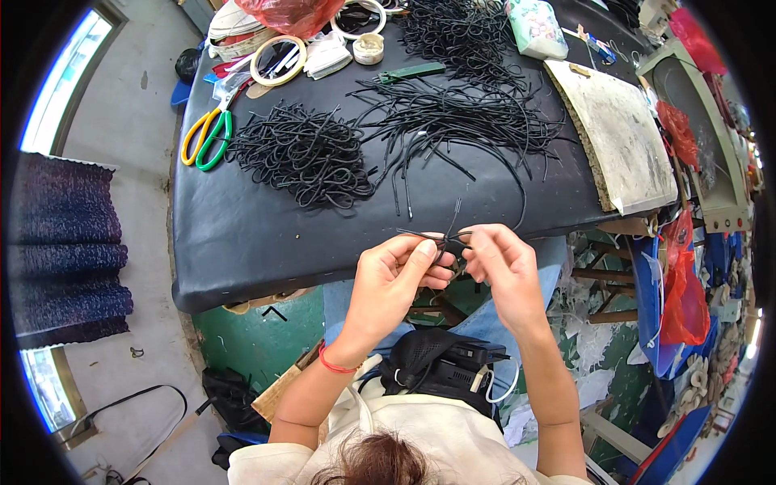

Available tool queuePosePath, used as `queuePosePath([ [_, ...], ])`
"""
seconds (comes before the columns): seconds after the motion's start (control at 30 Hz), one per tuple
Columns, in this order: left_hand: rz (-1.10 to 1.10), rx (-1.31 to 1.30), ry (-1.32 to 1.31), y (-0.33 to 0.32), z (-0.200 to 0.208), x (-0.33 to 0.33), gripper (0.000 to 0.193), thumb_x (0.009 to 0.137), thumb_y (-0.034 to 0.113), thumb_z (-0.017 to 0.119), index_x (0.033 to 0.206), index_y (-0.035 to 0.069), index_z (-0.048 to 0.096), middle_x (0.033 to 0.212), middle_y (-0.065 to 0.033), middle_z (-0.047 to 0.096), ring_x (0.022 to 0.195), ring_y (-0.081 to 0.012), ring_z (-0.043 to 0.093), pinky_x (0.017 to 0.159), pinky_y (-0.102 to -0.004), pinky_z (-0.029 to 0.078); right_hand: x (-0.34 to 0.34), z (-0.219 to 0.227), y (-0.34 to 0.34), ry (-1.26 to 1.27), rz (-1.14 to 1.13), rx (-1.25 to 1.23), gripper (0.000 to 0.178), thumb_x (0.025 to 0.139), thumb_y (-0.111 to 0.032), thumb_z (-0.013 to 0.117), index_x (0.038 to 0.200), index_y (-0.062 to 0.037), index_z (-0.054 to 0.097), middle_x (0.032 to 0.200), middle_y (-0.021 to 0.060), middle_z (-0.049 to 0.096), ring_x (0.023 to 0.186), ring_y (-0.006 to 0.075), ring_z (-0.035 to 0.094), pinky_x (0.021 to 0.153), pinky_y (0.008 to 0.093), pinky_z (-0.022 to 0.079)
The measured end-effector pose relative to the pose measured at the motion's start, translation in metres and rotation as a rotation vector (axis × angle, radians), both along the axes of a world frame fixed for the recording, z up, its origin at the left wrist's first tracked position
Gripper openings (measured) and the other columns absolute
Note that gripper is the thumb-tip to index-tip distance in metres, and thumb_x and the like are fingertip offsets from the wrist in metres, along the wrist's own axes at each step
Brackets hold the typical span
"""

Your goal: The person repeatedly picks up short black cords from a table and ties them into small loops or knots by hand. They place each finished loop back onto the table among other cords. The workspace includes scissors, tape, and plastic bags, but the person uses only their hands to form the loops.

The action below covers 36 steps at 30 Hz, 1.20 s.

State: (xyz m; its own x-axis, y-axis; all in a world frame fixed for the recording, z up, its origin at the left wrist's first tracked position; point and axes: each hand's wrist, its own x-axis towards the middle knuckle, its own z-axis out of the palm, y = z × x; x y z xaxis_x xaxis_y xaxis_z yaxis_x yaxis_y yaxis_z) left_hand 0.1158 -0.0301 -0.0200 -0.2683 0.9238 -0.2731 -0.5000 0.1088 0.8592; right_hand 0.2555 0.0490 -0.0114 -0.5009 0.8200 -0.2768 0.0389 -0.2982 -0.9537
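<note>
Just off the near edge of a black-covered table (pixel 259 242), both my hands pinch a thin black cord (pixel 447 239). My left hand (pixel 398 279), with a red band at its wrist, grips it between thumb and fingers. Close on the other side, my right hand (pixel 505 271) has its fingertips closed on the cord. The strands cross in a small loop or knot between them; its exact form is too small to tell. Beyond lie a looped heap of black cords (pixel 303 153) at left and a spread bunch of straighter cords (pixel 469 117).
Scissors (pixel 212 133) with yellow and green handles lie at the table's left. Behind are tape rolls (pixel 279 61), a small round tub (pixel 369 48), a green strip (pixel 412 72) and another cord heap (pixel 457 32). A pale board (pixel 618 133) rests at right, near red plastic bags (pixel 685 283).
</note>
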Motion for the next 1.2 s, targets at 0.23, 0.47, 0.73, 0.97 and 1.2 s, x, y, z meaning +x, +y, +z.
queuePosePath([
  [0.23, 0.019, -0.023, -0.02, -0.003, -0.002, -0.001, 0.021, 0.087, 0.015, 0.059, 0.095, -0.004, 0.061, 0.08, -0.0085, 0.064, 0.067, -0.0092, 0.06, 0.062, -0.0212, 0.051, -0.006, 0.005, -0.009, 0.007, 0.016, 0.124, 0.014, 0.086, -0.012, 0.059, 0.093, 0.0002, 0.06, 0.077, -0.001, 0.059, 0.067, 0.0039, 0.05, 0.062, 0.0191, 0.042],
  [0.47, -0.116, -0.082, 0.095, -0.003, -0.003, -0.016, 0.018, 0.086, 0.013, 0.061, 0.093, -0.004, 0.061, 0.075, -0.0075, 0.063, 0.063, -0.0081, 0.057, 0.058, -0.0205, 0.048, 0.001, 0.006, 0.0, -0.067, 0.087, 0.123, 0.018, 0.089, -0.014, 0.057, 0.097, 0.0002, 0.062, 0.073, 0.0002, 0.058, 0.065, 0.0041, 0.051, 0.059, 0.0185, 0.042],
  [0.73, -0.131, -0.062, -0.009, -0.003, 0.001, -0.02, 0.037, 0.093, 0.027, 0.048, 0.106, -0.006, 0.056, 0.088, -0.0145, 0.063, 0.078, -0.0184, 0.063, 0.071, -0.0274, 0.052, -0.003, -0.004, -0.001, -0.011, 0.05, 0.006, 0.023, 0.091, -0.023, 0.053, 0.092, -0.0016, 0.062, 0.072, 0.0009, 0.059, 0.059, 0.0039, 0.051, 0.053, 0.0166, 0.04],
  [0.97, -0.073, -0.126, -0.04, -0.003, 0.006, -0.026, 0.065, 0.096, 0.046, 0.026, 0.111, -0.012, 0.05, 0.099, -0.0219, 0.061, 0.091, -0.0279, 0.063, 0.08, -0.0348, 0.052, -0.005, -0.007, 0.002, 0.057, -0.014, -0.106, 0.038, 0.093, -0.035, 0.047, 0.094, 0.0, 0.062, 0.075, 0.0035, 0.059, 0.062, 0.0057, 0.052, 0.056, 0.0187, 0.041],
  [1.2, -0.077, -0.064, 0.051, -0.005, -0.008, -0.024, 0.041, 0.095, 0.029, 0.044, 0.112, -0.006, 0.052, 0.099, -0.0181, 0.062, 0.09, -0.0229, 0.063, 0.079, -0.0316, 0.052, -0.008, -0.007, 0.001, 0.077, -0.006, -0.176, 0.044, 0.096, -0.037, 0.038, 0.097, 0.0013, 0.06, 0.077, 0.0054, 0.059, 0.064, 0.0093, 0.054, 0.058, 0.0213, 0.042],
])
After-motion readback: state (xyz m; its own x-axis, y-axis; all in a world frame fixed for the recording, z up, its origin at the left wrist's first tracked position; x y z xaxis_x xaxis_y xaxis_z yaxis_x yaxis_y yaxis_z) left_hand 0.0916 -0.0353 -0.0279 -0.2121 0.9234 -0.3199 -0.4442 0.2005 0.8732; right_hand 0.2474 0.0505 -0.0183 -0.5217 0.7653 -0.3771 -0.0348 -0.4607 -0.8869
